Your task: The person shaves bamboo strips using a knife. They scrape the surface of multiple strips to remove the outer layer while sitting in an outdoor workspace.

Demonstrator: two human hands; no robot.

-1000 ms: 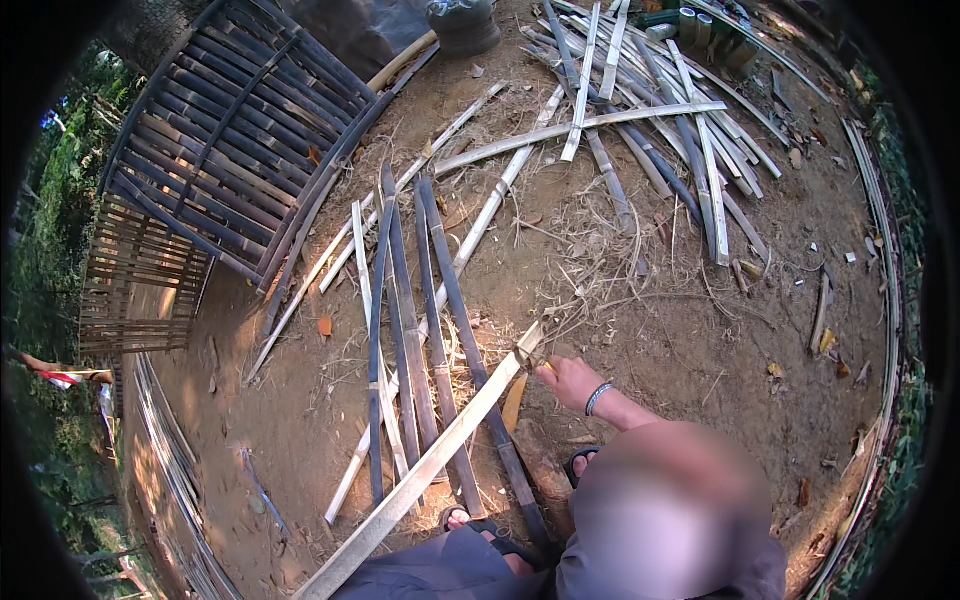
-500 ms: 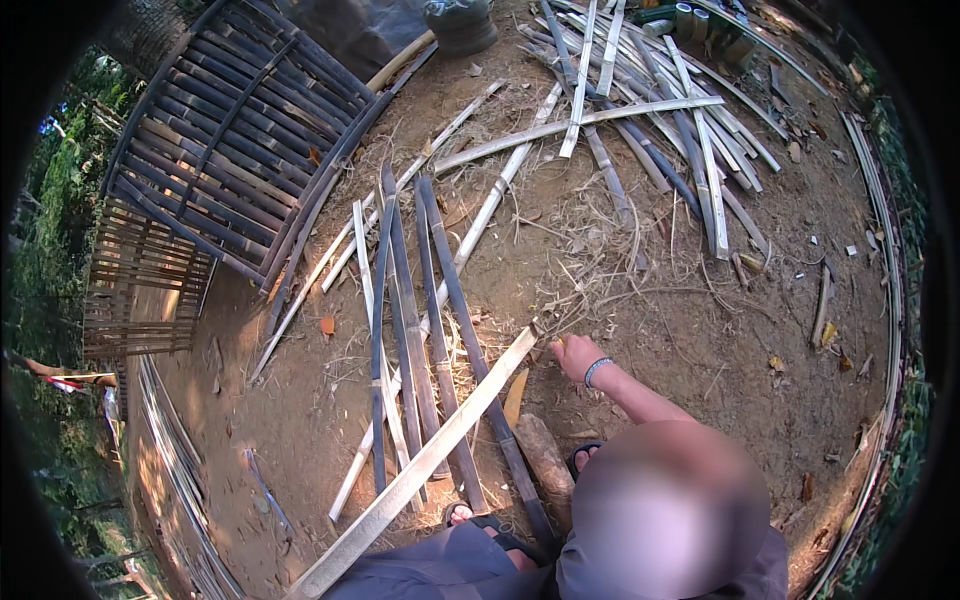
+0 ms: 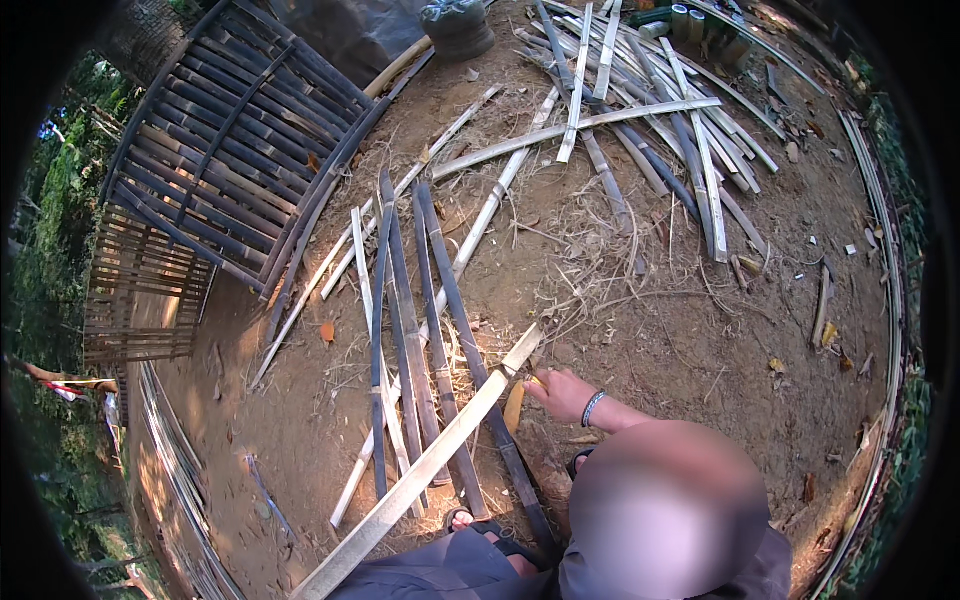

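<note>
A long, pale split bamboo strip (image 3: 425, 460) slants up from the bottom edge across the middle of the view. My right hand (image 3: 563, 396), with a beaded bracelet at the wrist, is closed on the small yellow handle of what appears to be a knife (image 3: 536, 380). Its thin dark blade lies across the strip, a little below the strip's far end. Fingers hide most of the handle. My left hand is out of view. Beneath the strip, several dark bamboo slats (image 3: 410, 330) lie side by side on the ground.
More split bamboo strips (image 3: 690, 130) are heaped at the far right, with fibrous shavings (image 3: 600, 260) nearer. A dark bamboo slatted frame (image 3: 240, 150) stands at the far left. By my feet is a short log (image 3: 556, 480). A blurred patch covers the lower right.
My right hand has moved nearer and slightly left along the strip, from its far end to a point farther down. The strip has shifted slightly to the right.
</note>
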